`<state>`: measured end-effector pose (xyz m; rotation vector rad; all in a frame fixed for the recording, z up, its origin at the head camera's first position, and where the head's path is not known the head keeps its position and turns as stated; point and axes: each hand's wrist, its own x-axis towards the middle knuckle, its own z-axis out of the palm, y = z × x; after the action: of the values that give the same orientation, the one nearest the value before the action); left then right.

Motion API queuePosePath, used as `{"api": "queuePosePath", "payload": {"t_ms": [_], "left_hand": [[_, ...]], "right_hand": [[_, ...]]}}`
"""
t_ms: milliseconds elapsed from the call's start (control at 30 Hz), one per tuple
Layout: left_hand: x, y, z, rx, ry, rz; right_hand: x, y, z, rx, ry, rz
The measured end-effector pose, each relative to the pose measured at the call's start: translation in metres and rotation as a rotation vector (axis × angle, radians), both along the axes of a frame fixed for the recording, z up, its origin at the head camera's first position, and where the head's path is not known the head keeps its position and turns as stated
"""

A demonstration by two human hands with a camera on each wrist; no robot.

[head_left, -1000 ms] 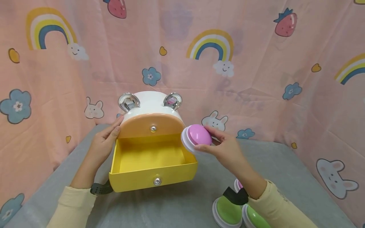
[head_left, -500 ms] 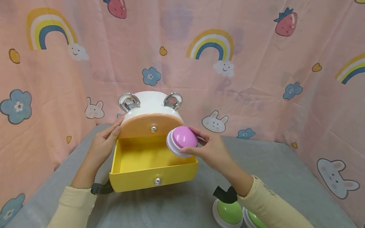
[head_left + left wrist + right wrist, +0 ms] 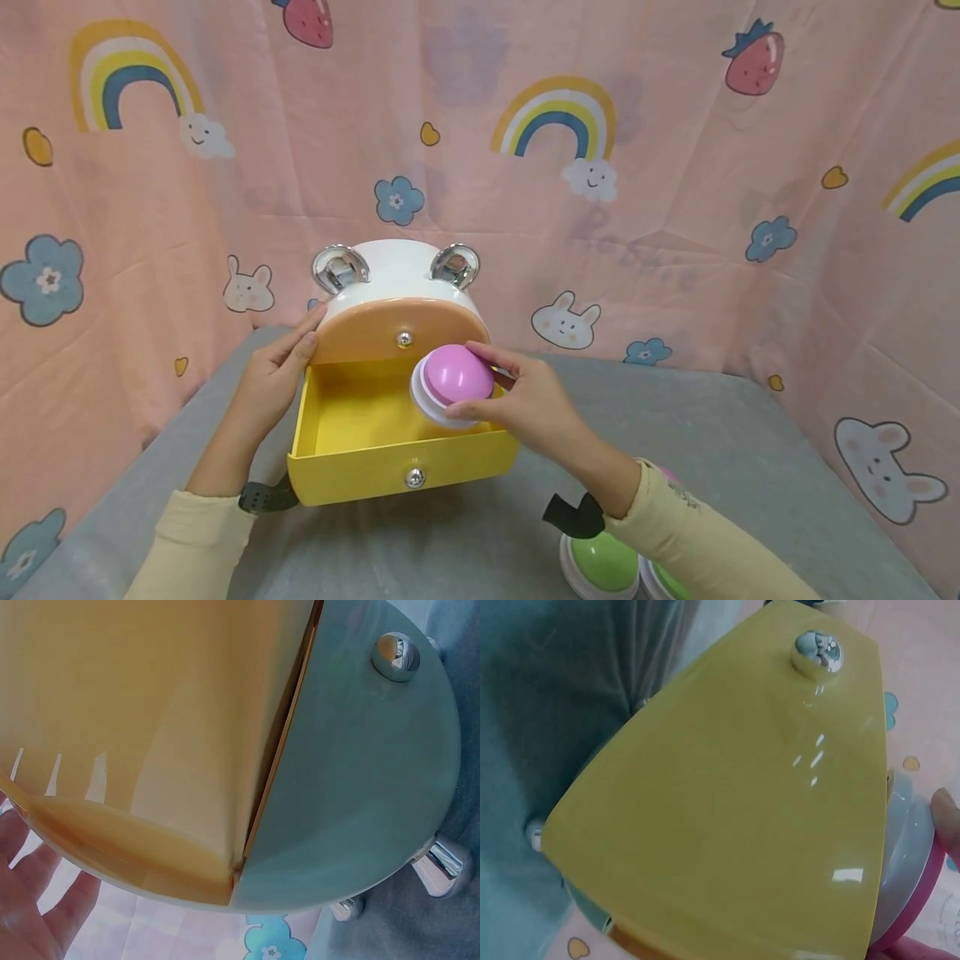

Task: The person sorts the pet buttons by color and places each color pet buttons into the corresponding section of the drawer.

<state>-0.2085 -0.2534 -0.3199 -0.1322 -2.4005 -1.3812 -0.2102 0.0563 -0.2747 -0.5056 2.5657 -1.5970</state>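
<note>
My right hand (image 3: 528, 400) pinches a pink domed push button (image 3: 459, 373) by its white rim. It is tilted and overlaps the back right part of the pulled-out yellow drawer (image 3: 405, 467). In the right wrist view, the button's white base (image 3: 907, 851) shows just behind the drawer's front panel. The drawer belongs to a white rounded drawer box (image 3: 397, 267) with silver ears and an orange upper front. My left hand (image 3: 270, 375) rests on the left side of that box, fingers extended. The left wrist view shows a teal lower front (image 3: 352, 765) with a silver knob.
Beneath my right forearm, green domed buttons (image 3: 603, 562) on white bases sit on the grey cloth-covered table (image 3: 420, 558). A bit of pink shows behind the sleeve. A pink patterned curtain (image 3: 675, 167) hangs behind and at both sides.
My right hand has carried the pink button left and slightly down, from beside the box's right edge to over the yellow drawer. My left hand and the box have stayed in place.
</note>
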Motion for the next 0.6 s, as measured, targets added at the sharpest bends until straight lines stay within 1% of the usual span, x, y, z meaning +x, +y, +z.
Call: {"api": "queuePosePath", "payload": {"t_ms": [167, 367, 600], "left_hand": [[0.000, 0.000, 0.000, 0.000, 0.006, 0.000], [0.002, 0.000, 0.000, 0.007, 0.002, 0.006], [0.002, 0.001, 0.000, 0.007, -0.002, 0.010]], "right_hand": [[0.001, -0.009, -0.002, 0.007, -0.009, 0.023], [0.001, -0.022, -0.004, 0.090, 0.019, 0.075], [0.000, -0.035, -0.004, 0.131, -0.021, 0.149]]}}
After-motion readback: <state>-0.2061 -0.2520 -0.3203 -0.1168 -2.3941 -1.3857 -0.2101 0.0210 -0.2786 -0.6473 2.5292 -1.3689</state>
